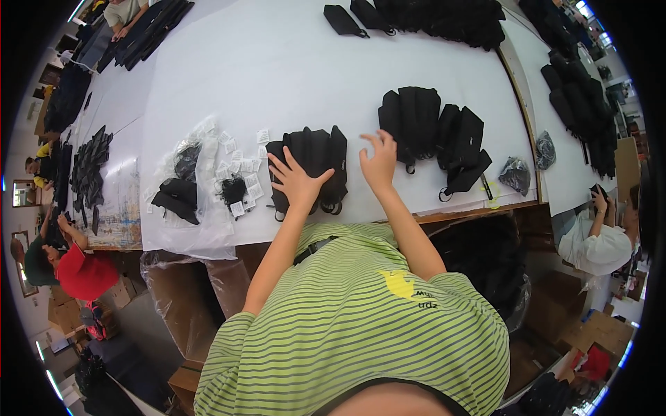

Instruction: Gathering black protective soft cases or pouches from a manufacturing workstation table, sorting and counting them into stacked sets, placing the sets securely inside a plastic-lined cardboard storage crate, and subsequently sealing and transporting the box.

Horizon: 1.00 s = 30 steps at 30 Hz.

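black fabric pouches (316, 144), left hand (297, 186) spread over them, right hand (379, 159) loosely splayed just beside

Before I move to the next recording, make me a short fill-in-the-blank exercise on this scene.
1. The left hand is spread over pouches coloured ____.
2. The tabletop around them is coloured ____.
3. The small labels lie nearer the ____ hand than the right hand.

Missing words: black; white; left.
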Each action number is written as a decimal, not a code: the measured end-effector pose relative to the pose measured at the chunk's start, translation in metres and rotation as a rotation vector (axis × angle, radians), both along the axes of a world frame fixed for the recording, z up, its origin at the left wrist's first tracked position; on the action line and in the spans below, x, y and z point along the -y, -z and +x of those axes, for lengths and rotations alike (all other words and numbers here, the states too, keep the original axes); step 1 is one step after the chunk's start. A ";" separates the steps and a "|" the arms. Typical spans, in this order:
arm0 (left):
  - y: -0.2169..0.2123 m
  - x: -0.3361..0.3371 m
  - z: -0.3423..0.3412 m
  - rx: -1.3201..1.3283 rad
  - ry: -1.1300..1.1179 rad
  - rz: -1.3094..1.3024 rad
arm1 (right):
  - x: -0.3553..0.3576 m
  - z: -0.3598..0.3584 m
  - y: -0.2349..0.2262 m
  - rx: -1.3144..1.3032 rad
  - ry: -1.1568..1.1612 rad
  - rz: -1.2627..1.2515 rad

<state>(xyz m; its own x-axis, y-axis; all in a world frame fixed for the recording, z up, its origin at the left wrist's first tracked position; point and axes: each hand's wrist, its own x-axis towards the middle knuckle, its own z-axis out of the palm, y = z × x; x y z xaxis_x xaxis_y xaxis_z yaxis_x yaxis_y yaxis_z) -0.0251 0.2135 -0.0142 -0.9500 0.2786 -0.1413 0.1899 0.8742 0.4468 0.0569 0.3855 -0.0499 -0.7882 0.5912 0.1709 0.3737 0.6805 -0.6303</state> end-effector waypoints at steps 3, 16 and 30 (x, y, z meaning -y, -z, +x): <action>-0.001 0.000 0.001 0.006 0.004 -0.010 | -0.032 -0.006 -0.011 0.021 0.201 0.316; 0.004 0.003 -0.001 -0.029 0.011 0.008 | -0.073 0.014 -0.044 0.116 -0.026 0.288; 0.009 0.003 0.000 -0.069 0.017 0.000 | -0.017 0.063 0.012 -0.541 0.320 -0.830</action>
<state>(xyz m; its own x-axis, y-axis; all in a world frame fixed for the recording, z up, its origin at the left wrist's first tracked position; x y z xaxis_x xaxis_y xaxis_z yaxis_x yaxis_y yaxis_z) -0.0254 0.2109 -0.0234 -0.9526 0.2946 -0.0760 0.2348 0.8707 0.4321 0.1200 0.4025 -0.0622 -0.5130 0.8525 -0.1008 -0.0120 -0.1246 -0.9921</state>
